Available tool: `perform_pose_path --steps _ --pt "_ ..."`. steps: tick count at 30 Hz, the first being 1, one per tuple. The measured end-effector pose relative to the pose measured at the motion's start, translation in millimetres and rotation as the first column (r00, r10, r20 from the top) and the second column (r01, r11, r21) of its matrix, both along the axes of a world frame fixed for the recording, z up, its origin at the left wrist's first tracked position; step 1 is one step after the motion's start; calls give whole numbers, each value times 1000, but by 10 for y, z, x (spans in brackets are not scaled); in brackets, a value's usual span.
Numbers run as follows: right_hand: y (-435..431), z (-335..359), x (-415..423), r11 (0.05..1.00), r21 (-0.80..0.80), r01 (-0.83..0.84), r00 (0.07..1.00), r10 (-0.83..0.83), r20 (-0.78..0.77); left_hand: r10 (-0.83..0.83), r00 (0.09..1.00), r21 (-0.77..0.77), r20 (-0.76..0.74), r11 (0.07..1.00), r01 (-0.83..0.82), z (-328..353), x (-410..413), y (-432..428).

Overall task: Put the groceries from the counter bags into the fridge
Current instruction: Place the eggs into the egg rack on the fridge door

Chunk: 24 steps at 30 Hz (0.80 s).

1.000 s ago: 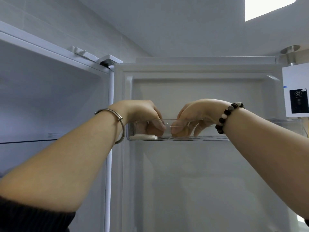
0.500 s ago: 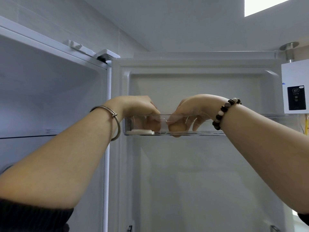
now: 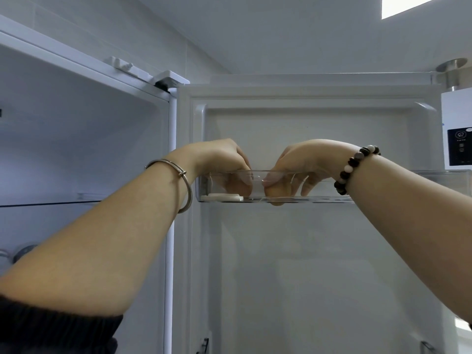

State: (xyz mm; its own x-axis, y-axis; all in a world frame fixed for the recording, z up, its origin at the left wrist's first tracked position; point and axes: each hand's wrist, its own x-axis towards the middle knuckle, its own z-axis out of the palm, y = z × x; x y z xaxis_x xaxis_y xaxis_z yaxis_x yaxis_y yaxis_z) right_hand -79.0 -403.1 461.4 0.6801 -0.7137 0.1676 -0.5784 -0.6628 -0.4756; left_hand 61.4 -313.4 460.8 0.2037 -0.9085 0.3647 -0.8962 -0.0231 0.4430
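While I reach over rim of clear door bin (image 3: 439,181), left hand (image 3: 219,162) and right hand (image 3: 306,159) curl fingers down inside. Whether they pinch anything, cannot tell. Flat white pack (image 3: 222,198) lies at bin's left end, below left hand. Risk: bin high, view poor — pack may tip over rim if nudged. Open fridge door (image 3: 306,277) white — glass shelf (image 3: 46,204) at left.

Pale grey tiled wall (image 3: 102,26) at left, plain white ceiling (image 3: 281,26), bright rectangular ceiling light panel (image 3: 419,5), white wall-mounted boiler (image 3: 457,111) beneath silver metal flue pipe (image 3: 453,75)
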Motion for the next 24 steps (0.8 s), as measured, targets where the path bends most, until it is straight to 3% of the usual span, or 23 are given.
perform_pose_path --steps 13,24 --pt "3 7 11 1000 -3 6 1000 -6 3 12 998 97 63 995 -18 66 -15 32" --pt "25 0 10 1000 -19 20 1000 -20 5 43 998 48 54 998 -45 30 -23 49"
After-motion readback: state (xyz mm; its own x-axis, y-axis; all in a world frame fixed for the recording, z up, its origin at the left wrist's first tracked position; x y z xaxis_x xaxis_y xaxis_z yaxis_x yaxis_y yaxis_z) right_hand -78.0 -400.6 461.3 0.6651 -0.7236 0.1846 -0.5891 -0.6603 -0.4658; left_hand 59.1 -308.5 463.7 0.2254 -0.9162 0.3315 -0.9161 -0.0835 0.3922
